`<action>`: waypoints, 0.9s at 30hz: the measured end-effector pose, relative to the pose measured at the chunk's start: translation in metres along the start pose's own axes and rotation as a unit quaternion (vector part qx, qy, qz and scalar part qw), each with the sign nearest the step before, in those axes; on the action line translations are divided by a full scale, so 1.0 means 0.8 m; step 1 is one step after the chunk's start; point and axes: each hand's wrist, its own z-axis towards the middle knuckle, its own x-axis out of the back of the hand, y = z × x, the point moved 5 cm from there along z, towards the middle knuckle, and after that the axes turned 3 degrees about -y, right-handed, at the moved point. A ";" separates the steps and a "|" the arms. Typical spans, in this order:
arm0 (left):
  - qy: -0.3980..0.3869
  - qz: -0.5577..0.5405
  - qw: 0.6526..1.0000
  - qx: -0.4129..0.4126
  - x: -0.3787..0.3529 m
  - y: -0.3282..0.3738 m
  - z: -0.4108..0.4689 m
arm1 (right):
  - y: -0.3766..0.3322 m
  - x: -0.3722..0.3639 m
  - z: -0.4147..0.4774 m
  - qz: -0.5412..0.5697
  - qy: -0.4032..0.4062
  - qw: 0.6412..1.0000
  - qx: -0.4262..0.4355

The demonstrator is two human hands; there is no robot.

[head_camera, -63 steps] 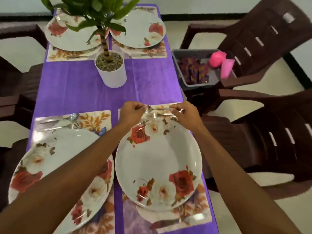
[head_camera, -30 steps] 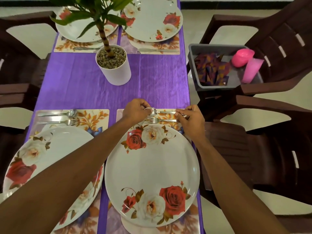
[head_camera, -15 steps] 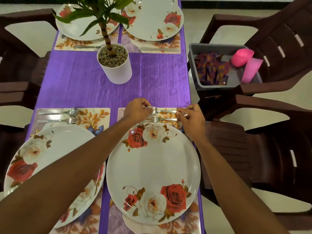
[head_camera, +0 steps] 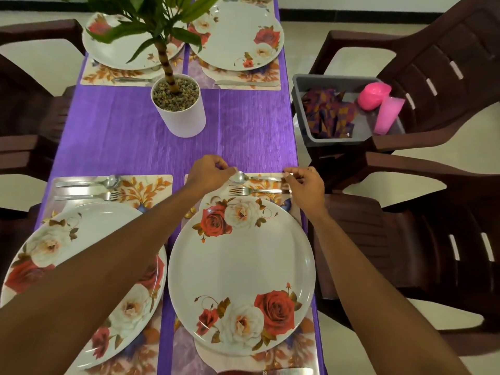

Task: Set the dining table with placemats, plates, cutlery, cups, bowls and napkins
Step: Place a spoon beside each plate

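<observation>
Currently spoon (head_camera: 254, 179) is lying left-right at frame centre above the plate (head_camera: 240, 266), bowl pointing left; left hand (head_camera: 209, 173) fingers are pinching its bowl, right hand (head_camera: 307, 186) fingers pinching its handle tip.

On placemat (head_camera: 271, 184) beyond plate (head_camera: 240, 266): spoon (head_camera: 239, 177) behind fork (head_camera: 244, 190); bin (head_camera: 335, 140) on chair (head_camera: 433, 63) right of table (head_camera: 243, 125).

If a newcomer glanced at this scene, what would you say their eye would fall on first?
Probably the bright purple tablecloth and the rose-patterned plate nearest the camera, right of centre. Just beyond that plate, the left hand and right hand pinch a spoon at its two ends, beside a fork. A potted plant stands mid-table, and a grey bin holding a pink cup sits off the table's right edge.
</observation>
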 end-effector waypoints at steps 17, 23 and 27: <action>0.048 -0.082 0.990 -0.101 -0.063 0.087 -0.090 | 0.068 0.098 -0.073 0.093 0.016 0.994 -0.048; -0.023 -0.084 0.985 -0.146 -0.194 0.182 -0.136 | 0.142 0.197 -0.073 0.087 -0.026 0.996 -0.019; -0.062 -0.074 0.986 -0.137 -0.297 0.239 -0.152 | 0.210 0.281 -0.063 0.077 -0.037 0.996 -0.020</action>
